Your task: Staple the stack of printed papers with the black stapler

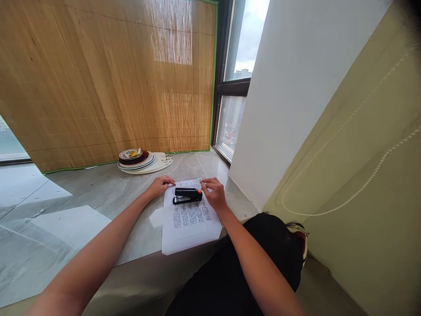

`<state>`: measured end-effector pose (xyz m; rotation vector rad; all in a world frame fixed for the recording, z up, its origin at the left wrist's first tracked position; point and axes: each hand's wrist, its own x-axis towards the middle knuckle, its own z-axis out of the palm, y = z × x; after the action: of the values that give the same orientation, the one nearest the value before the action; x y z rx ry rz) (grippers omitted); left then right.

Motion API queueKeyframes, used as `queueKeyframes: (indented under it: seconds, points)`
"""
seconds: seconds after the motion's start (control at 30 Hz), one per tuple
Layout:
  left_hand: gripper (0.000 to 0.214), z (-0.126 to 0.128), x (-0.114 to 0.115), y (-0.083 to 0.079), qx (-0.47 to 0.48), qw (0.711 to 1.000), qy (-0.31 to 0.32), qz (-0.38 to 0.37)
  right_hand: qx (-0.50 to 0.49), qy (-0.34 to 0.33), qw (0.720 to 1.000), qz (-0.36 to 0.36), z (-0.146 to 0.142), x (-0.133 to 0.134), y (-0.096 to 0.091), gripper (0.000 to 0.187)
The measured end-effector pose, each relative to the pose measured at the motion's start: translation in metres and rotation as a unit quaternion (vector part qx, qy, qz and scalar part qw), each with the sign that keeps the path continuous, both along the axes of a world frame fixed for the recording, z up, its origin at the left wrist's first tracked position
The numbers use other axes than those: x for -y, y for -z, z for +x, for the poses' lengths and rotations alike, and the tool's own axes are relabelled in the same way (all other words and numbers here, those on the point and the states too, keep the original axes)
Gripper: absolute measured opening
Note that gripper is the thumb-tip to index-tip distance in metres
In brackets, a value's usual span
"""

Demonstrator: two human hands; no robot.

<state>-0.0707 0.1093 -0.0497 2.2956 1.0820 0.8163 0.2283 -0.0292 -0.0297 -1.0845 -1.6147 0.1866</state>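
Printed paper sheets [192,232] lie on the grey stone ledge, their near edge sticking out slightly past its front. A black stapler [187,195] with an orange-red spot at its right end rests across the printed text. My left hand [160,186] lies at the upper left edge of the paper, fingers stretched forward and fingertips touching it. At the upper right corner of the paper, my right hand [215,194] is closed in a pinch beside the stapler's right end. What sits between those fingertips is too small to make out.
Stacked plates [136,166] stand at the back of the stone ledge [138,237], before a bamboo blind [108,87]. A white wall [289,79] rises on the right, with a beaded cord [362,188] hanging beyond it. My dark-clothed leg [272,245] is below the ledge edge.
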Motion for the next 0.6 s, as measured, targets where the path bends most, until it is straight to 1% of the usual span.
queueKeyframes:
  seconds: [0.07, 0.23, 0.4, 0.6]
  points:
    - [0.032, 0.001, 0.0, 0.0, 0.001, 1.0, -0.001, -0.001, -0.009, 0.009, 1.0, 0.008, 0.002, 0.0, -0.001, 0.039]
    - [0.032, 0.003, 0.001, 0.002, 0.006, 1.0, -0.013, -0.008, 0.039, -0.046, 0.997, -0.048, 0.002, -0.006, 0.005, 0.039]
    - [0.029, 0.004, 0.002, 0.002, 0.009, 1.0, -0.019, -0.01, 0.045, -0.024, 0.996, -0.079, -0.001, -0.01, 0.008, 0.039]
    - [0.03, 0.001, 0.0, 0.001, 0.01, 1.0, -0.011, -0.002, 0.088, -0.029, 0.994, -0.061, -0.004, -0.007, 0.002, 0.038]
